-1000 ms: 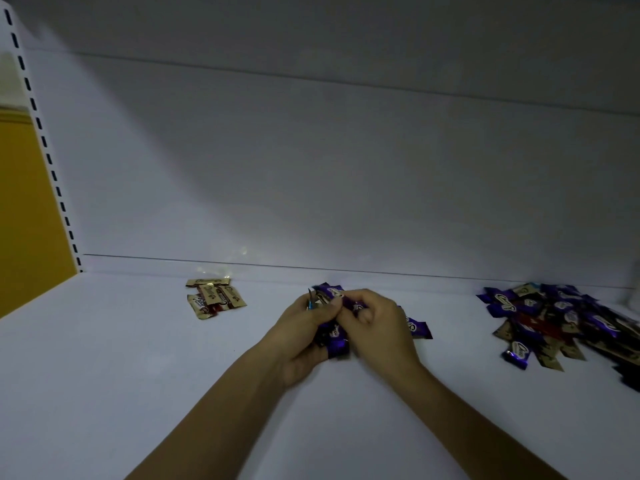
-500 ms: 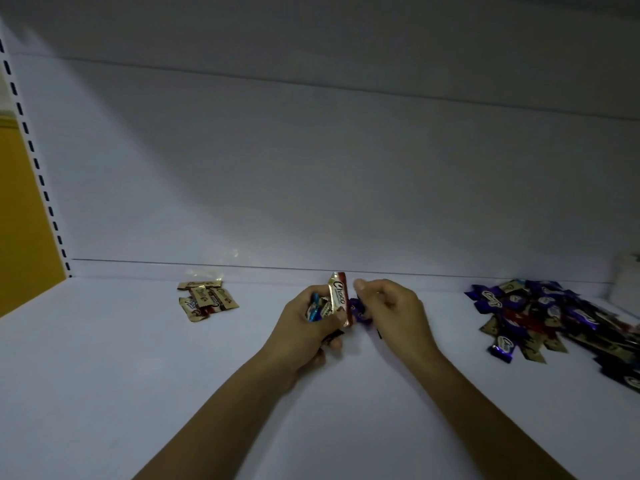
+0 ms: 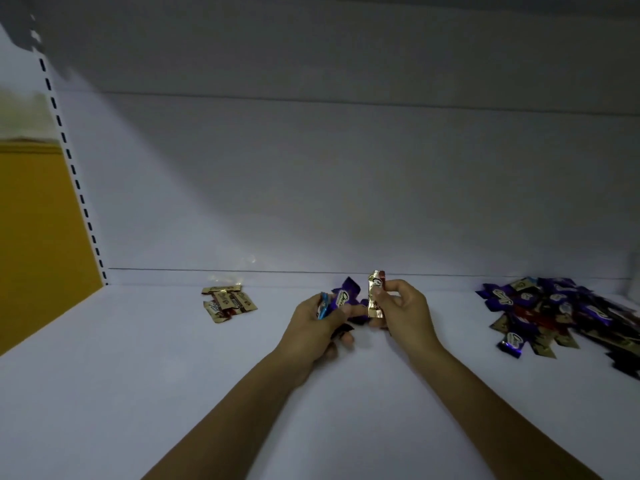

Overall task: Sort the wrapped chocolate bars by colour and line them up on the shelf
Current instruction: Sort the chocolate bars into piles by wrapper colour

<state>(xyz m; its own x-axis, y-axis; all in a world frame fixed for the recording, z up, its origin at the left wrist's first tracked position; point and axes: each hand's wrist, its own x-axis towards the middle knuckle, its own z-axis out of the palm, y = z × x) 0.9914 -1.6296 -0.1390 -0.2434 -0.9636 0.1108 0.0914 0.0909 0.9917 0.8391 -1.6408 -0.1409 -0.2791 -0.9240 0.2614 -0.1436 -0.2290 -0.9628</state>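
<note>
My left hand (image 3: 317, 329) grips a small bunch of purple-wrapped chocolate bars (image 3: 343, 297), with a blue-edged one showing at its left side. Upright between the fingers of my right hand (image 3: 403, 313) stands a single gold bar (image 3: 375, 294). Both hands hover just above the white shelf (image 3: 173, 375), near its back wall, a few centimetres apart. A small group of gold bars (image 3: 228, 303) lies at the back left. A mixed heap of purple, gold and red bars (image 3: 554, 313) lies at the right.
The shelf's white back panel (image 3: 311, 185) rises behind everything. A slotted upright (image 3: 74, 174) runs down the left, with a yellow wall (image 3: 34, 237) beyond it.
A second ago both hands were together on the purple bunch. The gold bar came up out of it and passed from the left hand into the right, and the hands have drawn apart.
</note>
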